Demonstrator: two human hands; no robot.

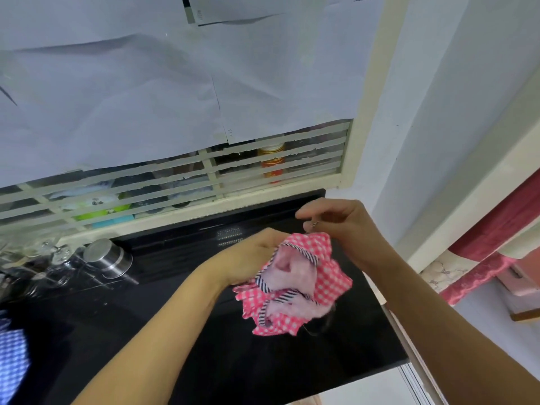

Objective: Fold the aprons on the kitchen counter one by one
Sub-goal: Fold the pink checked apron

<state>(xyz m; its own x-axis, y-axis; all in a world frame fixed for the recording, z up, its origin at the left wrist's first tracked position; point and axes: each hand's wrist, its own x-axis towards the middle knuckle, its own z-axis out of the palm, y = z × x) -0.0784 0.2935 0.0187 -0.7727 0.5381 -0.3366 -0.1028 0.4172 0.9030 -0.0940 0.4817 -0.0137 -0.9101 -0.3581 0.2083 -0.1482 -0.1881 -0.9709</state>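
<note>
The pink checked apron [298, 285] is hanging in a crumpled bunch between and just below both hands, over the black table [175, 331]. The left hand [257, 252] is gripping its upper left side with curled fingers. The right hand [344, 226] is pinching at its top edge (on something small, too blurred to name). No long axis is showing, so the hands are probably needing to draw apart along that edge.
</note>
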